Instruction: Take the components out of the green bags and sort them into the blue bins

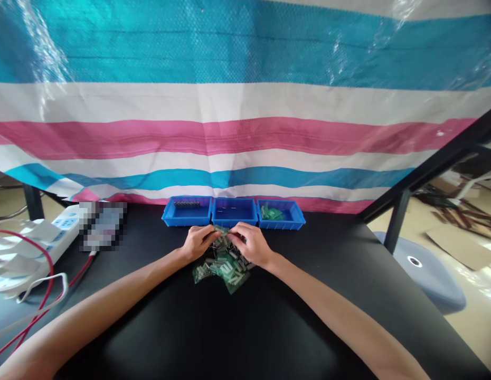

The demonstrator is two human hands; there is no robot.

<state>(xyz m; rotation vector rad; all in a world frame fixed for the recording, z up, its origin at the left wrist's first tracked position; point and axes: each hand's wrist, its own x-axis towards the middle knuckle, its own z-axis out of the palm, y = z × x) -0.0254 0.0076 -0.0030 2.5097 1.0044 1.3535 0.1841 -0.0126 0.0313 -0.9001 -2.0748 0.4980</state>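
Observation:
Both of my hands meet over a pile of small clear-green packets (pixel 224 266) on a black table (pixel 245 327). My left hand (pixel 198 241) and my right hand (pixel 251 244) pinch the same small green packet (pixel 222 232) between their fingertips at the far edge of the pile. Three blue trays stand in a row just beyond: the left tray (pixel 187 211) holds a line of small dark parts, the middle tray (pixel 234 212) a few tiny pieces, the right tray (pixel 281 214) some green packets.
A striped blue, white and pink tarp (pixel 245 105) hangs right behind the trays. A white power strip (pixel 65 224) with red and white cables (pixel 43 295) lies at the left. A black frame leg (pixel 398 221) and a grey round object (pixel 423 272) are at the right.

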